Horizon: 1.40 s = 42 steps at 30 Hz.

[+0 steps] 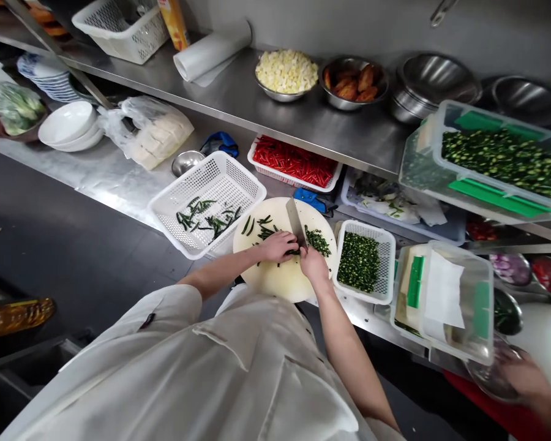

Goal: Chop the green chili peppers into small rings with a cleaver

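Note:
My right hand grips a cleaver, whose wide blade stands across the round white cutting board. Close to the blade's left side, my left hand presses curled fingers down on green chillies, partly hidden beneath it. Chopped green chilli lies right of the blade on the board. To the left, a white perforated basket holds some whole green chillies. A smaller white basket at the board's right is filled with chopped green pieces.
Behind the board is a basket of red chillies, under a steel shelf carrying bowls of food. A clear tub stands at right, near another person's hand. A plastic bag and white bowls sit at left.

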Available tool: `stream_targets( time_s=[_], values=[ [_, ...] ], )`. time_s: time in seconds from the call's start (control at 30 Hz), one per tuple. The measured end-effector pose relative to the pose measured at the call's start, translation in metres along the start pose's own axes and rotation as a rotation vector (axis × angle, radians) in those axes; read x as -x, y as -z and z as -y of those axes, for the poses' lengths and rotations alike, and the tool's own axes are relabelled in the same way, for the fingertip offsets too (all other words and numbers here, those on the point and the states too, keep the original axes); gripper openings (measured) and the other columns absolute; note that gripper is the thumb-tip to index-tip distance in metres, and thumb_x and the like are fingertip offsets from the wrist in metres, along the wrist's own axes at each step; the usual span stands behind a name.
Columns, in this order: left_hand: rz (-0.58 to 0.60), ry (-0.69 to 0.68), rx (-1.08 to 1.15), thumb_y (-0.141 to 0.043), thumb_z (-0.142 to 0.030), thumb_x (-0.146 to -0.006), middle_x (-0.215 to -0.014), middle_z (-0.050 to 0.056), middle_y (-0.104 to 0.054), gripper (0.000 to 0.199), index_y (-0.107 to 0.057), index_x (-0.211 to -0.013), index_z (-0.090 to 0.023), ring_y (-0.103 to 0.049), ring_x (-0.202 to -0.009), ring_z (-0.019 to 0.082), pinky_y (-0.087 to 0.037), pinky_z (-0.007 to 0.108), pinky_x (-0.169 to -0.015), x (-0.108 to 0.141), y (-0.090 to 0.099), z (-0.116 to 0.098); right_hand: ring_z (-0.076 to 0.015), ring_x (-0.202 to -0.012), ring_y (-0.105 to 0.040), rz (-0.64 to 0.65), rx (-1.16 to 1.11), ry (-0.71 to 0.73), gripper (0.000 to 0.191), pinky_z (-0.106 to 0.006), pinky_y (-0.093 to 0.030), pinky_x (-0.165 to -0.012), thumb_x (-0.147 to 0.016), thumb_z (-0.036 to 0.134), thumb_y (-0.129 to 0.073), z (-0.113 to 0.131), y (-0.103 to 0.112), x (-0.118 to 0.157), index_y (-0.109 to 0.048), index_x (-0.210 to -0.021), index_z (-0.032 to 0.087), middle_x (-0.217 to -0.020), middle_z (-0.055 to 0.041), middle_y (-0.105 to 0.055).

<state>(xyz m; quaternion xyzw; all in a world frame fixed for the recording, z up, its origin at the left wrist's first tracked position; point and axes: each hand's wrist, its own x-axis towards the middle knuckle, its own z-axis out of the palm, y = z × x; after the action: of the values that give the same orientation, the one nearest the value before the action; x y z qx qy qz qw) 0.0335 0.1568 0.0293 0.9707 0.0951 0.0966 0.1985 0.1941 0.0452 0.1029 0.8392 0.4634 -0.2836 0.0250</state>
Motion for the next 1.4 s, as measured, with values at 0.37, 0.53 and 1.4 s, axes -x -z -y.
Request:
stream_targets(
  time_s=[0.37, 0.53, 1.4],
  values=[
    [-0.033, 0.031, 0.027, -0.067, -0.033, -0.094, -0.119, 0.012, -0.062, 0.024, -0.071, -0.114, -0.019, -0.055, -0.112, 0.028, -0.044, 0.041, -0.1, 0.009, 0.001, -0.003, -0.0258, -0.117, -0.073, 0.045, 0.02, -0.023, 0.045, -0.031, -0.049, -0.098, -0.115, 0.04, -0.036, 0.01, 0.001, 0.008, -0.069, -0.134, 0.016, -0.122, -0.0188, -0.077],
    [-0.065, 0.084, 0.045, -0.066, -0.033, -0.095, -0.124, 0.013, -0.062, 0.024, -0.07, -0.114, -0.019, -0.055, -0.117, 0.029, -0.044, 0.041, -0.103, 0.016, 0.0, 0.002, -0.0252, -0.116, -0.074, 0.025, 0.015, 0.014, 0.045, -0.03, -0.05, -0.096, -0.116, 0.039, -0.036, 0.012, -0.006, 0.006, -0.07, -0.132, 0.015, -0.122, -0.0191, -0.078],
    [-0.1, 0.472, -0.277, -0.024, -0.061, -0.098, -0.166, 0.035, -0.036, 0.094, -0.035, -0.161, 0.009, -0.028, -0.161, 0.044, -0.03, 0.06, -0.127, -0.027, -0.04, -0.044, -0.0362, -0.113, -0.077, -0.007, -0.272, 0.109, 0.038, -0.049, -0.063, -0.092, -0.103, 0.043, -0.053, -0.057, 0.027, 0.005, -0.074, -0.12, 0.017, -0.119, -0.0179, -0.08]
  ],
)
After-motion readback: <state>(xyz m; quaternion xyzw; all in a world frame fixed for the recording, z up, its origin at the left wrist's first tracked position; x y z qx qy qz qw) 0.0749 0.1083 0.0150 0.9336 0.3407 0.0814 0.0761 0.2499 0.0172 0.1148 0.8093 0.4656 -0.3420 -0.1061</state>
